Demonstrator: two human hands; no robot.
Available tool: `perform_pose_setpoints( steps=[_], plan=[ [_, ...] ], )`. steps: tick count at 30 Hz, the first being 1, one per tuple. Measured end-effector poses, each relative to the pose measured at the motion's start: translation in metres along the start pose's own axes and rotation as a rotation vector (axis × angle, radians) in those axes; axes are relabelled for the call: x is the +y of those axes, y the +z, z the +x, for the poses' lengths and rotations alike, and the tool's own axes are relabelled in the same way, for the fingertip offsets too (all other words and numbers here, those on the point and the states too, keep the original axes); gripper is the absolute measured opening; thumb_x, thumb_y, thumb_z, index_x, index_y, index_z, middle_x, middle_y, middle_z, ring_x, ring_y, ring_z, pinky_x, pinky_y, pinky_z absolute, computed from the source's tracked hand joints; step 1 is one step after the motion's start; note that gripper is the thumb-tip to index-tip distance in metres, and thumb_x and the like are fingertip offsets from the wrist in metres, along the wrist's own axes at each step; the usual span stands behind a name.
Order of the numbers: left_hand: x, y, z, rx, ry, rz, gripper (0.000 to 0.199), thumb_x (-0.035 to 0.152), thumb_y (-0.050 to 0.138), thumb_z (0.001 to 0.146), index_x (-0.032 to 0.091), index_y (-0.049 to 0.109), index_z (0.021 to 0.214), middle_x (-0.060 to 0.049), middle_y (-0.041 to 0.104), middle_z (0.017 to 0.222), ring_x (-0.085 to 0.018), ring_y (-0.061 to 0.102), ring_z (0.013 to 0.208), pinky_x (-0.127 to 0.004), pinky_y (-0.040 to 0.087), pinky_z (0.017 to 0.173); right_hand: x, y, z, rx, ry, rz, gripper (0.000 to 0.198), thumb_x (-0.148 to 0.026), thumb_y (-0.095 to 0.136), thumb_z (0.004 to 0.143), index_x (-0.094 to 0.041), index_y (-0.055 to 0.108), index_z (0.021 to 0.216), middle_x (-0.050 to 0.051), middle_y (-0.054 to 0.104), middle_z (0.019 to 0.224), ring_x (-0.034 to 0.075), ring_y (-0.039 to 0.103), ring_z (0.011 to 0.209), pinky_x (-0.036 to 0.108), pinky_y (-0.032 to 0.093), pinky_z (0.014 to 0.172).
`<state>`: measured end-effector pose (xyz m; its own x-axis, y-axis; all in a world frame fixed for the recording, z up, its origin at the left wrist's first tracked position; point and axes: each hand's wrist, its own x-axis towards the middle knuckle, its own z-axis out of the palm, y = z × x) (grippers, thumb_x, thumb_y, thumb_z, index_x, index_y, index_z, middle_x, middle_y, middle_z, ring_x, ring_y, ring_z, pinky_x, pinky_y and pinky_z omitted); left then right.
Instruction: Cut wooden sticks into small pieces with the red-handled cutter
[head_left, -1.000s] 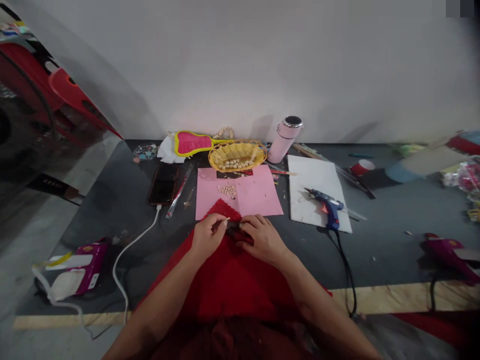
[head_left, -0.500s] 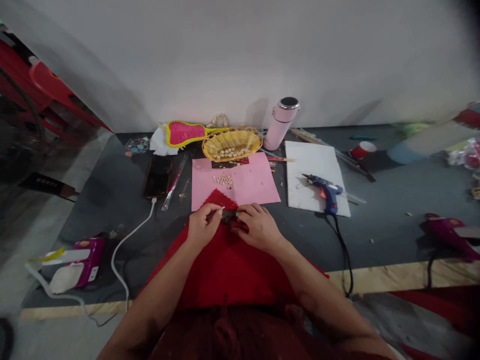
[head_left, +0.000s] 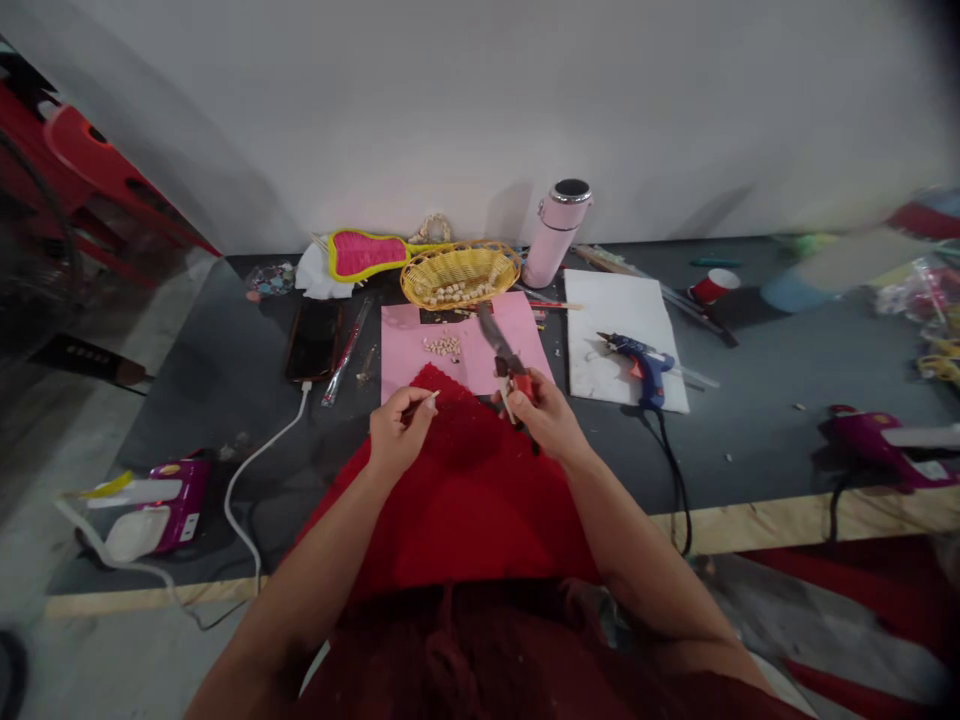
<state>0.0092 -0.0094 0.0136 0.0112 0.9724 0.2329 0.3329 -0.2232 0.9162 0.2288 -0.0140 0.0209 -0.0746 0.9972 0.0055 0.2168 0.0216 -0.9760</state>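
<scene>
My left hand (head_left: 401, 430) pinches a short pale stick (head_left: 433, 397) between thumb and fingertips, over the red cloth (head_left: 472, 500). My right hand (head_left: 551, 415) grips hand shears (head_left: 504, 350) with a broad dark blade and red-and-black handles. The blade points up and away, over a sheet of pink paper (head_left: 403, 345). Small cut pale pieces (head_left: 442, 346) lie in a pile on the paper, beyond my left hand. Behind it stands a yellow woven basket (head_left: 459, 270) holding more pale pieces.
A blue glue gun (head_left: 645, 365) lies on a white board (head_left: 600, 300) to the right. A pink bottle (head_left: 556, 235) stands behind. At left are a phone (head_left: 313, 340) with a white cable and a purple device (head_left: 176, 505). Another person's arm (head_left: 847, 265) reaches in at far right.
My right hand has moved right and lifted, turning the shears so the blade points away from me. My left hand stays near its place, still pinching the stick.
</scene>
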Motion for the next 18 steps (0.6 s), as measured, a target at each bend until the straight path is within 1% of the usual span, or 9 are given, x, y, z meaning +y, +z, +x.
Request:
perform_pose_setpoints(
  steps=[2, 3, 6, 7, 9, 10, 12, 15, 18],
  plan=[
    [0.001, 0.002, 0.0, 0.003, -0.035, -0.086, 0.016, 0.031, 0.061, 0.082, 0.016, 0.066, 0.085, -0.001, 0.066, 0.068, -0.01, 0.058, 0.061, -0.021, 0.046, 0.059, -0.002, -0.001, -0.002, -0.056, 0.044, 0.163, 0.039, -0.047, 0.06, 0.082, -0.021, 0.049, 0.109, 0.003, 0.063, 0.087, 0.012, 0.056, 0.06, 0.027, 0.047, 0.056],
    [0.001, 0.003, 0.0, 0.01, -0.072, -0.165, 0.017, 0.032, 0.061, 0.082, 0.016, 0.065, 0.084, -0.001, 0.065, 0.067, -0.009, 0.055, 0.057, -0.02, 0.044, 0.056, -0.004, -0.001, -0.003, -0.072, 0.041, 0.197, 0.035, -0.044, 0.061, 0.081, -0.022, 0.049, 0.105, 0.004, 0.063, 0.093, 0.011, 0.056, 0.061, 0.026, 0.046, 0.055],
    [0.006, 0.003, 0.006, 0.031, -0.205, -0.455, 0.018, 0.034, 0.062, 0.082, 0.016, 0.064, 0.084, 0.0, 0.061, 0.066, -0.005, 0.043, 0.048, -0.017, 0.034, 0.045, -0.007, 0.001, -0.005, -0.091, -0.054, 0.136, 0.018, -0.035, 0.058, 0.084, -0.021, 0.047, 0.084, 0.006, 0.061, 0.108, 0.011, 0.058, 0.069, 0.028, 0.049, 0.064],
    [0.008, 0.003, 0.008, 0.031, -0.223, -0.523, 0.017, 0.034, 0.064, 0.081, 0.017, 0.064, 0.085, 0.0, 0.061, 0.068, -0.005, 0.042, 0.048, -0.017, 0.033, 0.045, -0.008, 0.001, -0.005, -0.092, -0.1, 0.063, 0.015, -0.033, 0.056, 0.085, -0.021, 0.046, 0.082, 0.006, 0.06, 0.11, 0.012, 0.059, 0.075, 0.029, 0.049, 0.07],
    [0.01, 0.0, 0.015, 0.032, -0.21, -0.6, 0.018, 0.033, 0.067, 0.079, 0.018, 0.064, 0.089, 0.0, 0.062, 0.071, -0.005, 0.042, 0.051, -0.017, 0.034, 0.047, -0.009, 0.001, -0.006, -0.081, -0.197, -0.155, 0.005, -0.027, 0.05, 0.087, -0.022, 0.049, 0.087, 0.008, 0.058, 0.115, 0.017, 0.059, 0.093, 0.033, 0.048, 0.084],
    [0.01, -0.001, 0.019, 0.042, -0.206, -0.621, 0.019, 0.033, 0.068, 0.078, 0.018, 0.064, 0.089, -0.001, 0.062, 0.073, -0.005, 0.042, 0.051, -0.017, 0.034, 0.047, -0.009, 0.001, -0.006, -0.069, -0.247, -0.293, 0.007, -0.024, 0.048, 0.087, -0.022, 0.051, 0.093, 0.009, 0.057, 0.119, 0.019, 0.057, 0.103, 0.035, 0.046, 0.089],
    [0.006, -0.001, 0.024, 0.067, -0.23, -0.642, 0.021, 0.034, 0.069, 0.077, 0.019, 0.064, 0.09, 0.0, 0.062, 0.074, -0.004, 0.04, 0.049, -0.017, 0.031, 0.044, -0.008, 0.001, -0.006, -0.05, -0.327, -0.591, 0.021, -0.017, 0.047, 0.085, -0.021, 0.053, 0.104, 0.012, 0.051, 0.129, 0.024, 0.05, 0.117, 0.041, 0.042, 0.095],
    [-0.004, 0.002, 0.028, 0.088, -0.279, -0.612, 0.021, 0.036, 0.069, 0.076, 0.019, 0.064, 0.089, 0.002, 0.058, 0.069, -0.004, 0.039, 0.048, -0.016, 0.028, 0.042, -0.005, 0.002, -0.006, -0.08, -0.357, -0.917, 0.029, -0.012, 0.049, 0.08, -0.021, 0.056, 0.107, 0.011, 0.047, 0.136, 0.029, 0.047, 0.117, 0.046, 0.04, 0.094],
    [-0.012, 0.003, 0.028, 0.082, -0.257, -0.537, 0.022, 0.037, 0.069, 0.077, 0.018, 0.065, 0.087, 0.003, 0.054, 0.064, -0.005, 0.042, 0.05, -0.017, 0.032, 0.045, -0.004, 0.006, -0.007, -0.125, -0.347, -1.018, 0.026, -0.015, 0.049, 0.083, -0.023, 0.058, 0.106, 0.009, 0.048, 0.136, 0.028, 0.049, 0.112, 0.045, 0.041, 0.09]
  ],
)
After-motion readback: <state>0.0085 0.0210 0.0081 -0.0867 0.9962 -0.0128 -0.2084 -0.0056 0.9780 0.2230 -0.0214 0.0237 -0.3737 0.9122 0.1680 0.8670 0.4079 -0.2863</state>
